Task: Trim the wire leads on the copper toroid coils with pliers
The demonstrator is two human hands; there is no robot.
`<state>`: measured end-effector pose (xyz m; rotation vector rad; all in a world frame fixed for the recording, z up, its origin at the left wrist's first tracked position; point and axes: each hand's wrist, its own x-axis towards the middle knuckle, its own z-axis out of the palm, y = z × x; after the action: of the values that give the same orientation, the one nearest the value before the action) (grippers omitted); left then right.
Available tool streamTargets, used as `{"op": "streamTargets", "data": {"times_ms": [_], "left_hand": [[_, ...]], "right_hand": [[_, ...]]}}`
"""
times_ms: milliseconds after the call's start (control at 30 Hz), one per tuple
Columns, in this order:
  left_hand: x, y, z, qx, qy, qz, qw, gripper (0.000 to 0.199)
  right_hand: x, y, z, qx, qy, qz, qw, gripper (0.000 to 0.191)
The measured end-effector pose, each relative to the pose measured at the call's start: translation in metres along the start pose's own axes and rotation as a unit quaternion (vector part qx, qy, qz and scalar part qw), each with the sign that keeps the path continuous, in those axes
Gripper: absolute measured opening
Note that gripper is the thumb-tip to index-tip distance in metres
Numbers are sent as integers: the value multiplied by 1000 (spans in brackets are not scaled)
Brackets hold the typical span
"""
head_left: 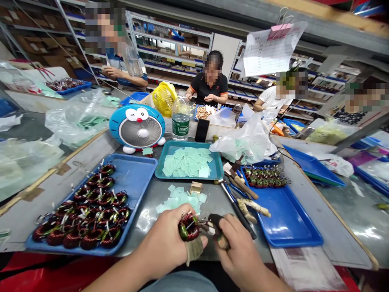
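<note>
My left hand (pixel 170 237), with a cloth wrap on its thumb, holds a wire-wound ring coil (pixel 189 227) low in the middle of the view. My right hand (pixel 238 247) is closed round a dark-handled tool (pixel 216 221), whose tip meets the right side of the coil. Behind my hands, green paper squares (pixel 179 199) lie on the metal tabletop beside a small wooden block (pixel 196 187).
A blue tray (pixel 133 170) of coils is on the left. A teal tray (pixel 159 172) holds green squares. Tools (pixel 240 211) lie right, beside another blue tray (pixel 288 219). A cartoon fan (pixel 136 127) and a bottle (pixel 180 121) stand behind. Several people sit beyond.
</note>
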<state>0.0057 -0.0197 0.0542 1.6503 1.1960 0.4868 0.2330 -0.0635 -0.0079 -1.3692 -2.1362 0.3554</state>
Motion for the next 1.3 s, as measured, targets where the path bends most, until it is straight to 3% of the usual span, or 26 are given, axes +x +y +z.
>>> {"op": "streamTargets", "data": {"times_ms": [167, 333, 567, 767, 933, 1033, 1133, 1300], "left_hand": [[0, 3, -1, 29, 9, 5, 1000, 31], [2, 5, 3, -4, -10, 2, 1000, 31], [6, -1, 8, -18, 14, -14, 1000, 24], [10, -1, 10, 5, -13, -9, 1000, 31], [14, 6, 11, 32, -12, -12, 999, 32], [14, 10, 10, 17, -20, -17, 1000, 33], [14, 9, 12, -5, -21, -16, 1000, 34], [15, 5, 17, -11, -15, -15, 1000, 32]], "right_hand": [[1, -1, -9, -17, -42, -4, 999, 28], [4, -2, -15, -36, -24, -24, 999, 24], [-1, 3, 7, -87, 33, -7, 996, 26], [-3, 2, -8, -37, 7, 20, 999, 28], [-3, 6, -18, -73, 36, -1, 997, 26], [0, 6, -21, -63, 12, 3, 998, 29], [0, 6, -21, -59, -14, -4, 998, 30], [-7, 7, -9, -66, 23, 18, 997, 25]]}}
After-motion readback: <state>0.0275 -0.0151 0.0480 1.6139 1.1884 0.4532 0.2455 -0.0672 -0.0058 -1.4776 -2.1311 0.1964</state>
